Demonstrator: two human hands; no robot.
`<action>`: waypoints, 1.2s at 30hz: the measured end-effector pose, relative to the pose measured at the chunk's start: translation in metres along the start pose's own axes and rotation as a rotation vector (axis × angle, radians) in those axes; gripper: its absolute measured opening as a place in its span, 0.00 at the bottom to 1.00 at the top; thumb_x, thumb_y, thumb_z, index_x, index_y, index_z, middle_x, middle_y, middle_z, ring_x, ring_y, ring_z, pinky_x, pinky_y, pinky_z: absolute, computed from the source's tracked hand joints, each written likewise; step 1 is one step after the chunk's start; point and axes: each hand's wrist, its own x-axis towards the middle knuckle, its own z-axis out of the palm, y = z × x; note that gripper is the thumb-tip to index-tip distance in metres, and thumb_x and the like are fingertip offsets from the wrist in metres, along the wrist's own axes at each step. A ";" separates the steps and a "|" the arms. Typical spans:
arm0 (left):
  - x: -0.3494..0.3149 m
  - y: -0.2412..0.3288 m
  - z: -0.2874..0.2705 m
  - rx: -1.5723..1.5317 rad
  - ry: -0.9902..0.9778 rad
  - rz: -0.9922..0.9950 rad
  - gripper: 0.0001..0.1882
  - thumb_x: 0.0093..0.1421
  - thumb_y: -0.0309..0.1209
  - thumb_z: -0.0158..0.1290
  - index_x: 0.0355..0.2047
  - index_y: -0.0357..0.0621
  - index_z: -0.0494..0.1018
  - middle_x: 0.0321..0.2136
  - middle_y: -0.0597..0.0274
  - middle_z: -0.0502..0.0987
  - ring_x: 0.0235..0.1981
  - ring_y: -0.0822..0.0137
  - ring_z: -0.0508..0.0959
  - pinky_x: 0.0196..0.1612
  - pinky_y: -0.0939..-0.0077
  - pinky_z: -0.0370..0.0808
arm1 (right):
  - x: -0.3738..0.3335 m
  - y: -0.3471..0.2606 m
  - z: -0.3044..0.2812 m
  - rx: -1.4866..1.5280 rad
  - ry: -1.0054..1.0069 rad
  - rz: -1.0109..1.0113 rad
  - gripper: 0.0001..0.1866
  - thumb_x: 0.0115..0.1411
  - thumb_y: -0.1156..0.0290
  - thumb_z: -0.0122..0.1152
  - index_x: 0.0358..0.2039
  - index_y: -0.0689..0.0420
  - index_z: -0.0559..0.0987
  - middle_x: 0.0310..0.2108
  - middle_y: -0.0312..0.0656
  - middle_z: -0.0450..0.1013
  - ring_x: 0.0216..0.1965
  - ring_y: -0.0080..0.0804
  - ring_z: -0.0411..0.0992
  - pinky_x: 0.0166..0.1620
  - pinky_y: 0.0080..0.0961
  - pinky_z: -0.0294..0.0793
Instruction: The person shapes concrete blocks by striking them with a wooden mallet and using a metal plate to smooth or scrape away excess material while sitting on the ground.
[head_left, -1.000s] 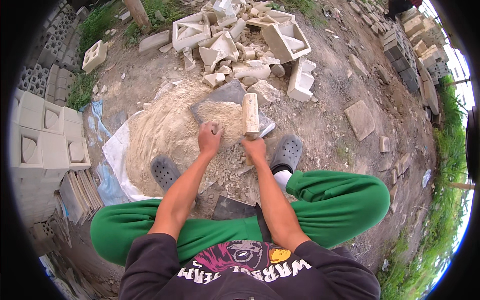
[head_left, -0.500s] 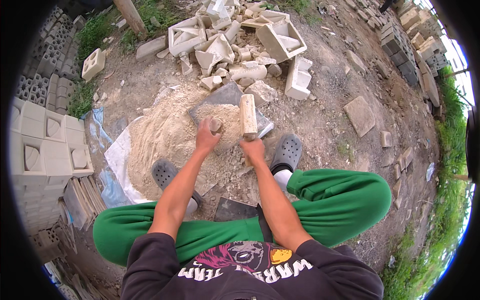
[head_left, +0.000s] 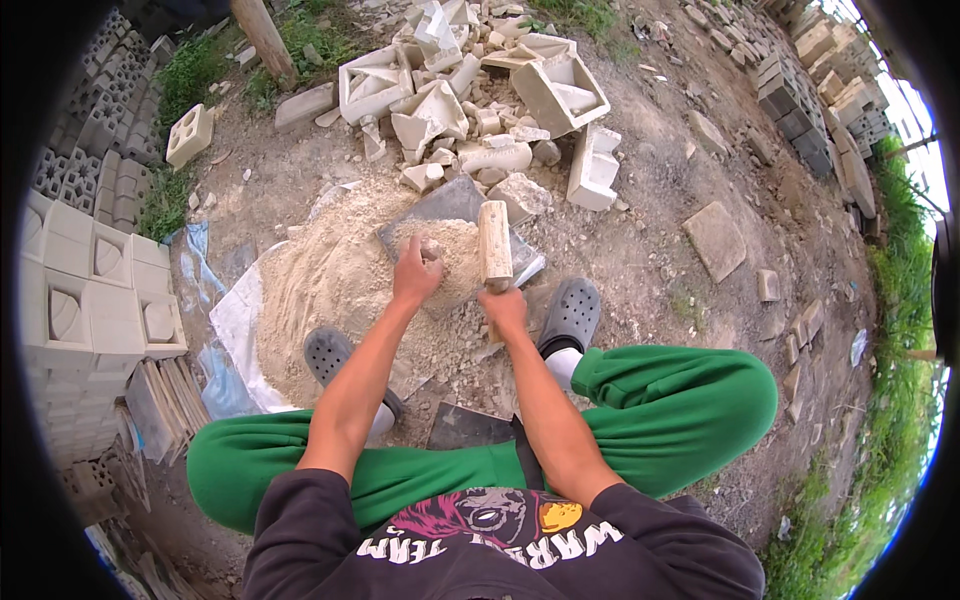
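My left hand (head_left: pixel 416 272) is closed around a small pale chunk (head_left: pixel 430 250) of broken block, low over a dark flat slab (head_left: pixel 440 200). Crushed beige powder and crumbs (head_left: pixel 458 248) cover much of that slab. In my right hand (head_left: pixel 503 310) is the handle of a wooden mallet (head_left: pixel 494 242). Its thick, light head lies just right of the chunk, above the slab's right side, apart from my left hand. My fingers hide part of the chunk and the upper handle.
A mound of beige powder (head_left: pixel 320 285) spreads over a white sheet (head_left: pixel 237 318) at the left. Beyond the slab rises a heap of broken pale blocks (head_left: pixel 495 157). Stacked blocks (head_left: pixel 110 300) stand far left. Grey clogs (head_left: pixel 571 312) flank the work; a dark plate (head_left: pixel 465 425) lies between my legs.
The mallet head has come slightly nearer to me. My left hand stays on the chunk, its fingers shifted a little around it.
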 end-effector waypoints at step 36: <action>-0.029 -0.030 0.014 -0.042 0.142 -0.069 0.16 0.58 0.34 0.61 0.44 0.39 0.79 0.39 0.49 0.82 0.41 0.51 0.82 0.48 0.63 0.77 | 0.001 -0.014 0.000 -0.022 -0.040 -0.291 0.21 0.46 0.60 0.70 0.36 0.63 0.82 0.26 0.51 0.80 0.30 0.45 0.81 0.36 0.36 0.78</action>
